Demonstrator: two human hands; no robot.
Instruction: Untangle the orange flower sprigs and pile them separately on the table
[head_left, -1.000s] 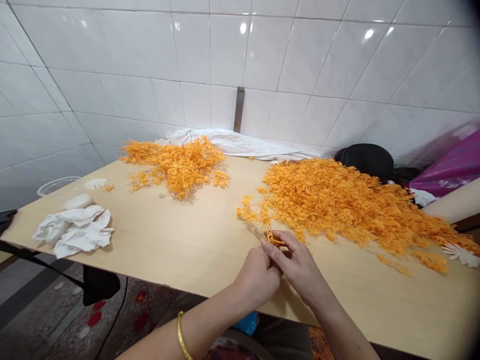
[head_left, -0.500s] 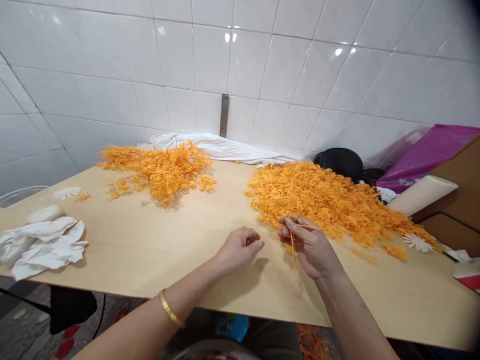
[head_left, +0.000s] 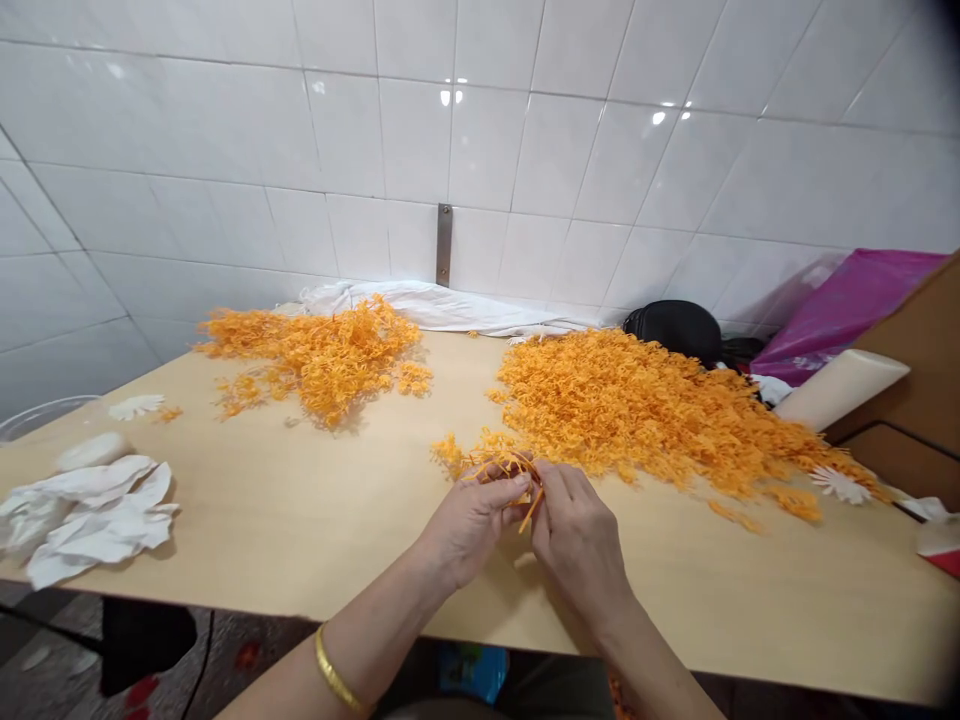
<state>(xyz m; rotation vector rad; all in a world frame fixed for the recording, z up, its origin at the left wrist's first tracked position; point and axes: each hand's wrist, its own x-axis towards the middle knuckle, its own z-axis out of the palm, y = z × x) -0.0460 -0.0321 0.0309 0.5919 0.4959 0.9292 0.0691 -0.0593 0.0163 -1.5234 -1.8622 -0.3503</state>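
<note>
My left hand [head_left: 469, 522] and my right hand [head_left: 576, 535] meet over the wooden table [head_left: 315, 520], both pinched on an orange plastic flower sprig [head_left: 501, 468]. Its frilly end fans out to the left and a thin stem pokes down between my fingers. A big heap of the same orange sprigs [head_left: 660, 410] lies just beyond my right hand. A smaller orange heap [head_left: 322, 355] sits at the back left. A gold bangle [head_left: 334, 675] is on my left wrist.
Crumpled white tissue [head_left: 90, 510] and a white flower piece [head_left: 135, 406] lie at the left. White cloth [head_left: 450, 305] runs along the tiled wall. A black bag [head_left: 671, 325], a purple bag [head_left: 847, 305] and a cream roll [head_left: 840, 388] stand at the right.
Half a second ago my hands were apart, the right one alone holding a thin sprig by the big heap. Now they have come together on a sprig nearer the table's middle.
</note>
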